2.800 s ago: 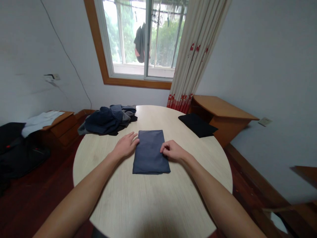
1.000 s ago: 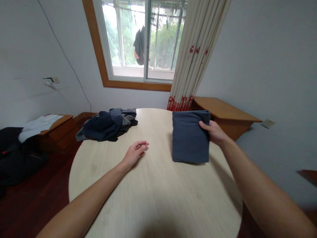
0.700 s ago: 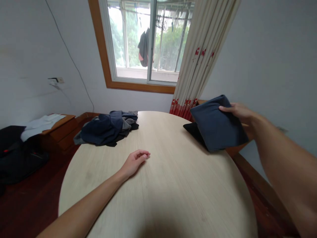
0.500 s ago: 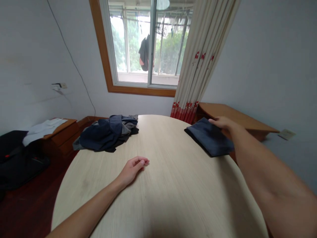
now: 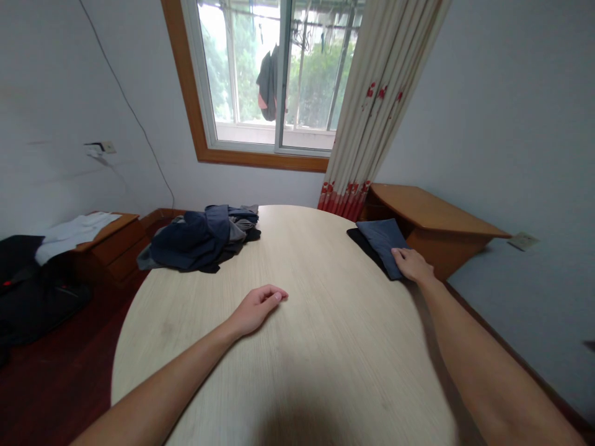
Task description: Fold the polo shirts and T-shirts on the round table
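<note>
My left hand [image 5: 255, 310] rests on the round pale wood table [image 5: 297, 359] with its fingers loosely curled together, the thumb against them and nothing visible inside. Farther off at the table's right edge, my right hand [image 5: 413, 265] is bent over the near right edge of a folded dark blue garment [image 5: 382, 238]; part of that edge is hidden under the hand. Beneath the blue one lies a folded black garment [image 5: 365, 243], showing along its left side. A rumpled heap of navy, grey and black clothes [image 5: 199, 238] sits at the table's far left.
Beyond the right edge stands a brown wooden desk [image 5: 432, 207] by the wall. A cream curtain [image 5: 367, 124] with red flowers hangs beside the window [image 5: 242, 80]. To the left are a low wooden cabinet [image 5: 121, 244] with white cloth [image 5: 79, 232] and a black bag [image 5: 41, 303].
My right hand has moved from the blue garment's far corner down to its near right edge. The garment now lies flatter and covers less to the right. My left hand has barely shifted.
</note>
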`<state>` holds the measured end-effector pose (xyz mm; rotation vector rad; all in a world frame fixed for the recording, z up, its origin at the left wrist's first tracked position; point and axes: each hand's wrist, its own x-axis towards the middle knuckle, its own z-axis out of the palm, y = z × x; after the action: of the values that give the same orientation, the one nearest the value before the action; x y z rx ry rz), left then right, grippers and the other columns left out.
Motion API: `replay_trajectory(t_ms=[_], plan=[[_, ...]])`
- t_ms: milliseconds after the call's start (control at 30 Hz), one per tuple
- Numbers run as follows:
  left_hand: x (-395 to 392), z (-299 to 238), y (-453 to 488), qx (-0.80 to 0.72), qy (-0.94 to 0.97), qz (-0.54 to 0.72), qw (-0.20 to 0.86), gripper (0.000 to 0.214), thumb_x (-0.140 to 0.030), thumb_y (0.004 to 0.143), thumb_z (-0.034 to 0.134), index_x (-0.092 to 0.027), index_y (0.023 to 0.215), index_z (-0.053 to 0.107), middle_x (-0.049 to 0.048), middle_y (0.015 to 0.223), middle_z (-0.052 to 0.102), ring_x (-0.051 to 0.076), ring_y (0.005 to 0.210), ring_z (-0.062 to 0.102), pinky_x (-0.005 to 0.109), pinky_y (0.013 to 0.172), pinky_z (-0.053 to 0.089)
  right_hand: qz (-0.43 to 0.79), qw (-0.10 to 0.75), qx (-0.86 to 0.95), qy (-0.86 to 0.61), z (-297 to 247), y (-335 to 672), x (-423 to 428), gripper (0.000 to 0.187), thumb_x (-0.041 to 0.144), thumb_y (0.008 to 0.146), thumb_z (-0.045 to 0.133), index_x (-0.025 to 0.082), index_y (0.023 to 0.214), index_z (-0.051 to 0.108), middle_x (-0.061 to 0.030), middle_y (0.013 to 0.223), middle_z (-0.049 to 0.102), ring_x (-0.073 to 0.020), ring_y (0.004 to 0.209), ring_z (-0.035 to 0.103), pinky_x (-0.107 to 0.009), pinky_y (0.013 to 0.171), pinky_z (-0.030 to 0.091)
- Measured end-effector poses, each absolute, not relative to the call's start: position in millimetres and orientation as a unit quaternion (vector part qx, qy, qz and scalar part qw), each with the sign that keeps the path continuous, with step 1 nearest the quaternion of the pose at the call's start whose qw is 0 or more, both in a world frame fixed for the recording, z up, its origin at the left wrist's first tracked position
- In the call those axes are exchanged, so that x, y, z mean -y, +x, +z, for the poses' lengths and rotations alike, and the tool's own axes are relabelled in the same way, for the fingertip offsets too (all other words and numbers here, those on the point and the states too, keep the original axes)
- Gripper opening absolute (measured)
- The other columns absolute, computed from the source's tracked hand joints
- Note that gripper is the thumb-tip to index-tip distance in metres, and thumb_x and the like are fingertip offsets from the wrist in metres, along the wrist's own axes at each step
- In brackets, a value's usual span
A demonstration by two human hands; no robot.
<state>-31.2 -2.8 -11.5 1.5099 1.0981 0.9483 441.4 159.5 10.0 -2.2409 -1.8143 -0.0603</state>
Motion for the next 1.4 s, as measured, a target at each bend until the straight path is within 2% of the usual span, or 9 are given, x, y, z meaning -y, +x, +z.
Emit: replay_trajectory(t_ms=[200,333,467,567,700,933,1033,1167,1400], plan=[[1,-10,-31,-0.461,0.69,0.353,0.433,0.04,-0.052,0.091,0.056,-0.018,0.101,0.072,0.0089,0.101,0.074,0.022,0.092,0.065,0.034,0.083,0.048,-0.007,0.104,0.595,-0.797,31,399,-135,0.058,0.051,0.104,0.026,0.017,0.136,0.062,-0.0208,0.149,0.05,-0.0403,0.138,0.044,-0.073,0.107,0.03],[-31,-11,-32,-0.449,0.699,0.312,0.461,0.04,-0.055,0.084,0.061,-0.016,0.089,0.069,0.0078,0.087,0.072,0.017,0.072,0.063,0.029,0.066,0.046,-0.041,0.132,0.655,-0.743,40,344,-116,0.052,0.045,0.103,0.034,0.016,0.139,0.057,-0.0177,0.154,0.045,-0.0327,0.143,0.039,-0.057,0.116,0.03],[-55,-14,-34,-0.49,0.664,0.337,0.453,0.046,-0.061,0.08,0.06,-0.016,0.086,0.064,0.0069,0.083,0.069,0.014,0.057,0.058,0.026,0.052,0.04,0.09,0.106,0.752,-0.644,26,275,-90,0.05,0.047,0.099,0.045,0.015,0.135,0.061,-0.0145,0.145,0.056,-0.0285,0.135,0.051,-0.039,0.113,0.038],[-47,-13,-38,-0.488,0.684,0.371,0.395,0.046,-0.06,0.086,0.052,-0.016,0.086,0.065,0.007,0.086,0.071,0.015,0.063,0.06,0.027,0.058,0.044,0.129,0.111,0.786,-0.594,8,240,-71,0.051,0.049,0.095,0.053,0.016,0.132,0.064,-0.0137,0.144,0.058,-0.0286,0.133,0.053,-0.036,0.113,0.039],[-28,-4,-48,-0.473,0.748,0.338,0.32,0.044,-0.046,0.094,0.037,-0.019,0.084,0.07,0.0058,0.087,0.074,0.018,0.069,0.062,0.032,0.075,0.047,0.077,0.144,0.781,-0.604,-13,226,-55,0.05,0.046,0.098,0.049,0.019,0.138,0.06,-0.0136,0.153,0.048,-0.0302,0.144,0.04,-0.047,0.119,0.03],[-29,14,-77,-0.581,0.683,0.422,0.133,0.036,-0.029,0.085,0.039,-0.02,0.079,0.073,0.0055,0.073,0.07,0.023,0.076,0.065,0.033,0.072,0.043,0.103,0.143,0.794,-0.582,-27,240,-58,0.053,0.045,0.1,0.047,0.017,0.144,0.054,-0.0141,0.158,0.04,-0.028,0.149,0.033,-0.049,0.122,0.022],[-31,23,-90,-0.622,0.608,0.493,0.014,0.032,-0.035,0.09,0.045,-0.019,0.091,0.073,0.0077,0.091,0.072,0.025,0.089,0.065,0.033,0.08,0.044,0.104,0.144,0.797,-0.577,-30,243,-60,0.053,0.046,0.1,0.048,0.017,0.144,0.054,-0.0141,0.158,0.04,-0.0273,0.149,0.032,-0.047,0.122,0.022],[-38,25,-110,-0.671,0.576,0.456,-0.102,0.03,-0.03,0.086,0.058,-0.02,0.111,0.069,0.0117,0.128,0.065,0.03,0.123,0.053,0.042,0.103,0.039,0.103,0.144,0.8,-0.573,-30,243,-60,0.055,0.046,0.099,0.049,0.015,0.144,0.054,-0.0148,0.158,0.041,-0.0271,0.149,0.033,-0.047,0.122,0.022],[-55,3,-127,-0.73,0.594,0.329,-0.076,0.021,-0.025,0.082,0.063,-0.021,0.098,0.075,0.0138,0.156,0.045,0.039,0.138,0.039,0.064,0.107,0.03,0.105,0.143,0.799,-0.575,-29,244,-60,0.055,0.046,0.099,0.049,0.015,0.144,0.054,-0.0143,0.158,0.041,-0.0268,0.149,0.033,-0.046,0.123,0.022]])
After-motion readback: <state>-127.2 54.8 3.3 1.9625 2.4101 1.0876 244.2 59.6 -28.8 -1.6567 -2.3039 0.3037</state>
